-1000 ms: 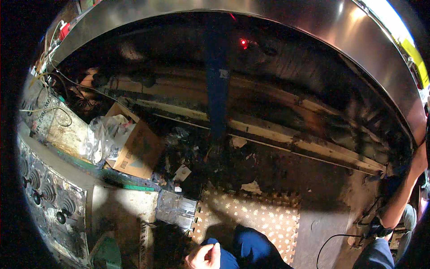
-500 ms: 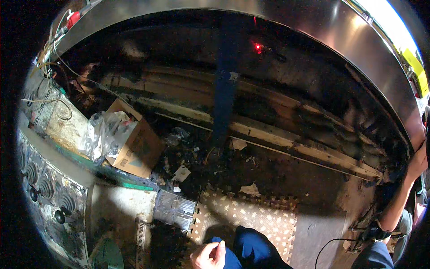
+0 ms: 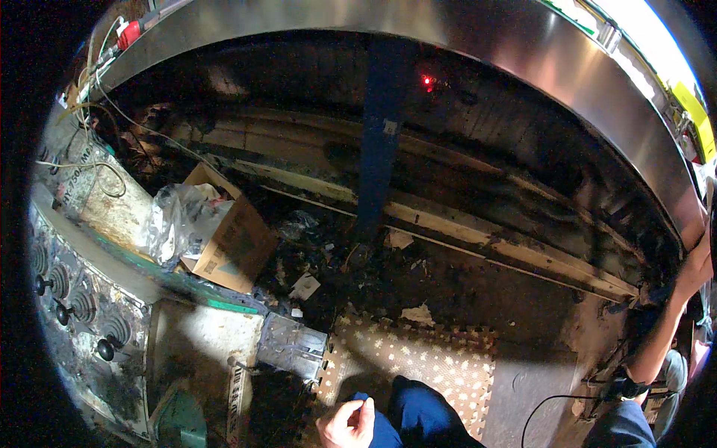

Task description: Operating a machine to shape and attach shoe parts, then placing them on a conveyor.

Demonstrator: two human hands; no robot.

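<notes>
At the lower edge, my left hand point(image 3: 347, 424) rests by my knees in dark blue trousers point(image 3: 429, 414). Its fingers are curled in and the thumb lies against them; nothing shows in its grip. My right forearm, with a dark band at the wrist point(image 3: 626, 388), reaches up along the right side. My right hand point(image 3: 696, 265) is beside the lower right end of a curved shiny metal panel point(image 3: 553, 56). The picture's rim and shadow hide its fingers, so what it touches is unclear.
A cardboard box point(image 3: 235, 243) with clear plastic bags stands left of centre. Control levers point(image 3: 106, 349) line a grimy panel at lower left. A spotted foam mat point(image 3: 418, 358) lies before my knees. A dark upright post point(image 3: 377, 142), a long beam point(image 3: 463, 231) and litter lie beyond. A black cable point(image 3: 534, 418) curls nearby.
The view has shifted slightly, so the panel, box and levers sit a little differently in the picture. Both hands keep nearly the same place and pose.
</notes>
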